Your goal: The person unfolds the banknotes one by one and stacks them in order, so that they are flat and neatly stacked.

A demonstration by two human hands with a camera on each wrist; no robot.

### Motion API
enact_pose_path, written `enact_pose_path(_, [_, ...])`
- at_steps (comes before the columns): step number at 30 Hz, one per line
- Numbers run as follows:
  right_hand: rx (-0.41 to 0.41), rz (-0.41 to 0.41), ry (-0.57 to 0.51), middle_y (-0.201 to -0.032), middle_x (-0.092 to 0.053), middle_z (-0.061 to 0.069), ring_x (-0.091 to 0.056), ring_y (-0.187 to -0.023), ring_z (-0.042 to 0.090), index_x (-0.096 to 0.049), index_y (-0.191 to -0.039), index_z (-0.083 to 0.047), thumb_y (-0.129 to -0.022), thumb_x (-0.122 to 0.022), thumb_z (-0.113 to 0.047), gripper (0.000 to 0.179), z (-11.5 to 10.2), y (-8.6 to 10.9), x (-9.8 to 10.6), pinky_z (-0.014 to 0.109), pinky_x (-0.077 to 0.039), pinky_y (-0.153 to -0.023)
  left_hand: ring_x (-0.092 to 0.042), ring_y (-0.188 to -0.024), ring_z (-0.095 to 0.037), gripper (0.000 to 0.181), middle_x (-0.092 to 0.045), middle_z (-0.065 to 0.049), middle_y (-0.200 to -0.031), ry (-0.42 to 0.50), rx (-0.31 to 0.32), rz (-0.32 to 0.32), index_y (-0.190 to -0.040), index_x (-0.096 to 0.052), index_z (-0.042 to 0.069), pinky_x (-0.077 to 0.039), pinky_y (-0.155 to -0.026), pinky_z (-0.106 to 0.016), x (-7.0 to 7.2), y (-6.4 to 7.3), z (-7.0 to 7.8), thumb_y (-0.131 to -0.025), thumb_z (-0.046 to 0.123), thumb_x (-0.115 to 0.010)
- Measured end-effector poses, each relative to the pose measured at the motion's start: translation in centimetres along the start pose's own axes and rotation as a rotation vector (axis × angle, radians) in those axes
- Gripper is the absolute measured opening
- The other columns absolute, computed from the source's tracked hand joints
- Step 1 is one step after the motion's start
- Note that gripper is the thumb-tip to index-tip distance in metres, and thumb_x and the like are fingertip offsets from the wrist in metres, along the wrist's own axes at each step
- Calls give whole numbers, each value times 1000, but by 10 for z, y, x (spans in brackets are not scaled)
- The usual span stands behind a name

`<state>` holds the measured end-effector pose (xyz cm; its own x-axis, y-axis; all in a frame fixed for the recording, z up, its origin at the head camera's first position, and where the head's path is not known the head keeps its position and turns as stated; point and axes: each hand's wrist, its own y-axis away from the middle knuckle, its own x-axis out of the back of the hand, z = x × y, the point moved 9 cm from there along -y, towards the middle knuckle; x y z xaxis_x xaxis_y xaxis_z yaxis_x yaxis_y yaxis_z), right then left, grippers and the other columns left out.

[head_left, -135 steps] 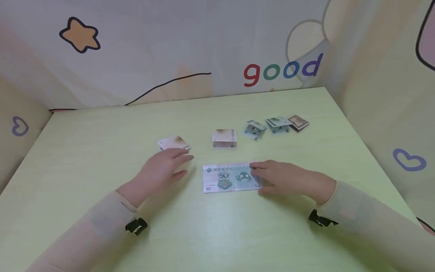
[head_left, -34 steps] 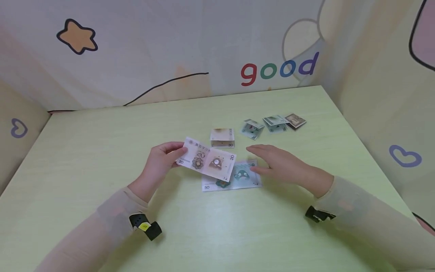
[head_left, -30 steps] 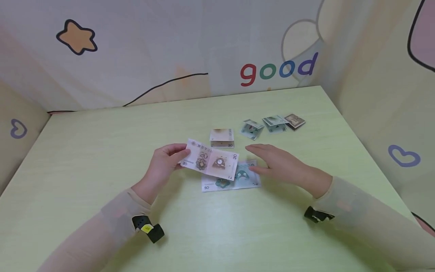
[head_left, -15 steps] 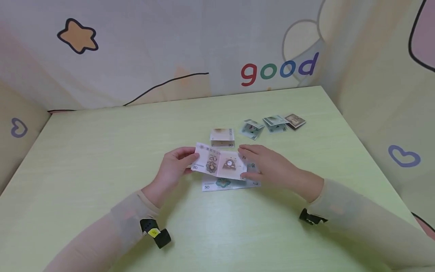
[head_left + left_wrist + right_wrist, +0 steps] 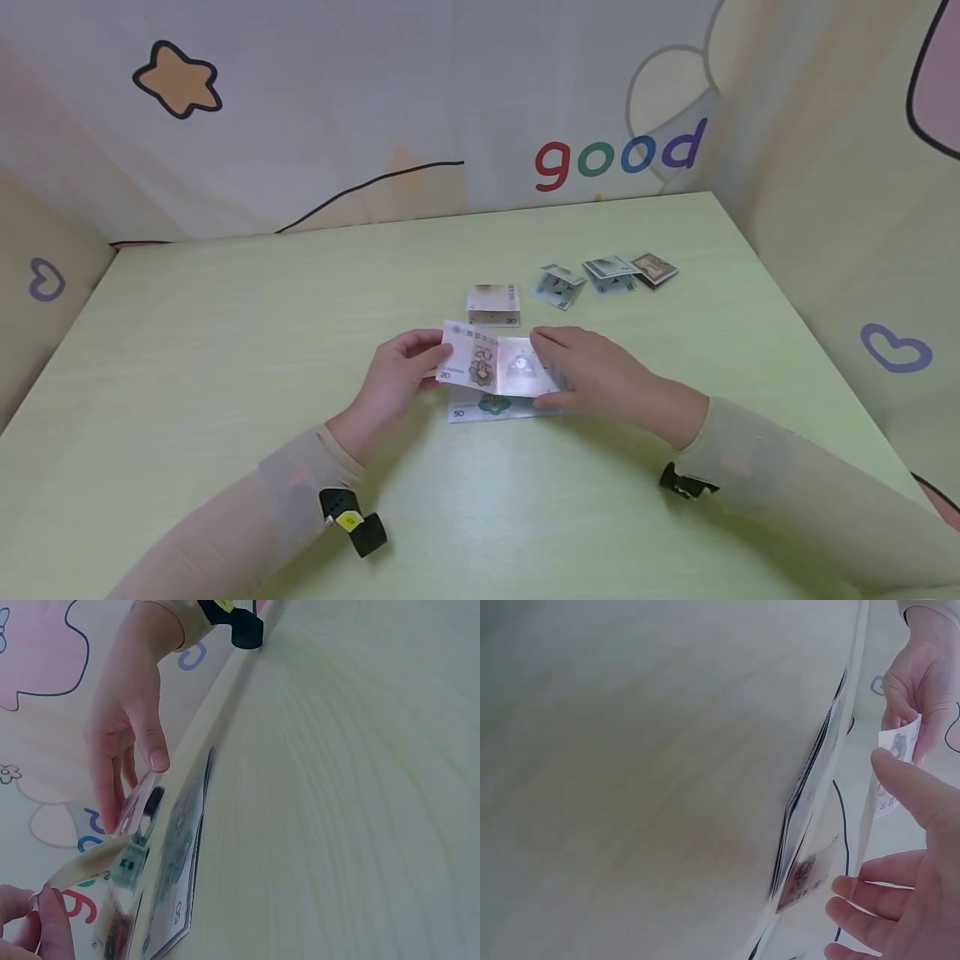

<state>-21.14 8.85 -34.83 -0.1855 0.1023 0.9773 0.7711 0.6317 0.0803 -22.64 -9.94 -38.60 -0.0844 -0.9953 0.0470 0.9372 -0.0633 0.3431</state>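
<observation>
My left hand pinches the left end of a pinkish play banknote marked 20 between thumb and fingers. The note is creased across its middle and hovers over the table. My right hand lies over its right end, thumb at the near edge and fairly straight fingers at the far edge. In the right wrist view, the right thumb and fingers stand apart at the note's borders. Below it, a green-and-white banknote marked 50 lies flat, partly covered; layered paper edges show there.
Behind the hands sits a folded 20 banknote. Farther right are two folded green notes, one tilted and one beside it, and a folded brown note. A printed curtain borders the pale table.
The left hand has picked up the 20 note from the left, opened out, and carried it rightward over the 50 note. The right hand has moved left onto its right end.
</observation>
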Motion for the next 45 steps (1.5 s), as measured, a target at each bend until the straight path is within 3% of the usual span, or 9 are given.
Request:
enact_pose_path(7, [-16, -18, 17, -138, -43, 21, -41, -126, 35, -38, -138, 6, -79, -72, -41, 83, 2, 0, -3, 46, -33, -103, -57, -98, -24, 31, -56, -12, -118, 33, -11, -43, -123, -55, 3, -53, -77, -30, -6, 2, 0, -92, 9, -58])
enact_pose_path(11, [-6, -8, 24, -137, -44, 22, -41, -125, 35, -38, -138, 7, -80, -72, -39, 81, 3, 1, -3, 46, -33, -103, -58, -101, -25, 50, -51, -11, -125, -125, -45, -112, -137, -44, 11, -54, -77, -33, -10, 2, 3, -90, 9, -62])
enact_pose_path(13, [1, -7, 26, -137, -44, 22, -41, -126, 35, -38, -138, 7, -81, -71, -39, 80, 3, 2, -3, 46, -33, -103, -57, -103, -26, 64, -47, -11, -130, -277, -110, -148, -143, -34, 15, -53, -77, -34, -12, 2, 8, -88, 9, -64])
enact_pose_path(16, [6, -11, 19, -137, -43, 22, -40, -126, 35, -37, -138, 6, -81, -71, -39, 81, 3, 3, -1, 45, -33, -104, -54, -110, -27, 74, -40, -13, -138, -625, -306, -178, -146, -29, 13, -51, -83, -36, -18, 7, 21, -84, 12, -70])
enact_pose_path(19, [10, -18, 9, -138, -42, 22, -39, -127, 35, -36, -139, 6, -81, -71, -39, 81, 2, 4, 1, 46, -32, -104, -46, -121, -29, 70, -36, -13, -143, -1004, -532, -138, -141, -41, 8, -45, -94, -39, -26, 16, 35, -81, 21, -74])
enact_pose_path(22, [4, -33, -5, -140, -40, 21, -38, -128, 34, -35, -140, 5, -82, -70, -39, 81, 2, 4, 3, 46, -32, -105, -39, -128, -32, 64, -39, -13, -143, -1219, -683, -134, -131, -53, 6, -37, -101, -43, -34, 25, 42, -77, 31, -77])
enact_pose_path(27, [-16, -55, -30, -142, -39, 18, -37, -129, 32, -34, -142, 2, -82, -70, -39, 82, 5, 5, 4, 45, -32, -105, -37, -130, -31, 60, -47, -12, -138, -1310, -762, -196, -124, -59, 4, -32, -104, -46, -43, 31, 42, -75, 34, -78])
enact_pose_path(33, [-14, -68, -48, -142, -39, 18, -37, -129, 32, -33, -142, 2, -81, -71, -39, 83, 7, 6, 3, 45, -32, -104, -50, -119, -28, 58, -54, -13, -130, -1306, -798, -246, -120, -61, 4, -40, -99, -42, -47, 32, 39, -72, 30, -81])
enact_pose_path(45, [-33, -144, -71, -144, -36, 18, -34, -131, 33, -33, -142, 1, -82, -70, -39, 82, 10, 7, -5, 45, -30, -106, -49, -120, -29, 57, -50, -14, -133, -1333, -733, -327, -127, -56, 6, -39, -100, -40, -52, 29, 25, -77, 27, -77])
